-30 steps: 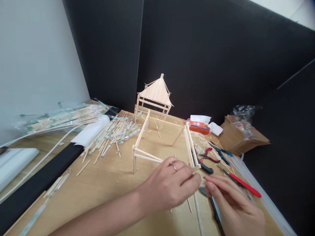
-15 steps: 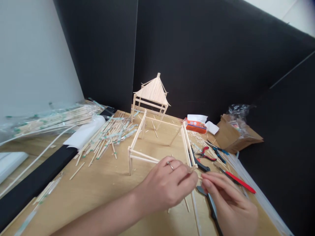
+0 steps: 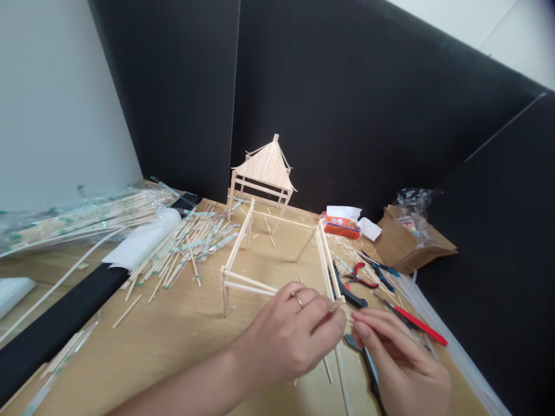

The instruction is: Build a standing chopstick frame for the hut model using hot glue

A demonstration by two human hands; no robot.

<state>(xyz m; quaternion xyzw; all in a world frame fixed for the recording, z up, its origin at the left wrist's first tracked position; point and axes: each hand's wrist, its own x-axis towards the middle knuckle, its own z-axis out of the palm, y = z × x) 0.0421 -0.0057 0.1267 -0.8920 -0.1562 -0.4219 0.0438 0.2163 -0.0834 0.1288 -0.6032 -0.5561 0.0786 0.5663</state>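
A frame of thin wooden sticks [image 3: 236, 248] stands on thin legs in front of me, with bars joining its corners. My left hand [image 3: 299, 329], a ring on one finger, is closed around the frame's near right corner and hides most of it. Just right of that corner, my right hand [image 3: 399, 364] is closed with thumb and fingertips pinched together. A short bit of stick seems to be in the pinch, its tip barely showing. Behind the frame stands a small stick-built pavilion [image 3: 265, 164] with a pointed roof.
Loose sticks [image 3: 182, 254] and bagged sticks [image 3: 108, 208] lie at left, near a white paper roll [image 3: 147, 237]. On the right are red-handled pliers [image 3: 359, 275], a red-handled tool [image 3: 420, 325], an orange tissue pack [image 3: 342, 225] and a brown paper bag [image 3: 416, 242]. Black panels [image 3: 347, 115] stand behind.
The whole view has shifted slightly. Both hands stay at the frame's near right corner, with the right fingertips a little more closed over the stick bit.
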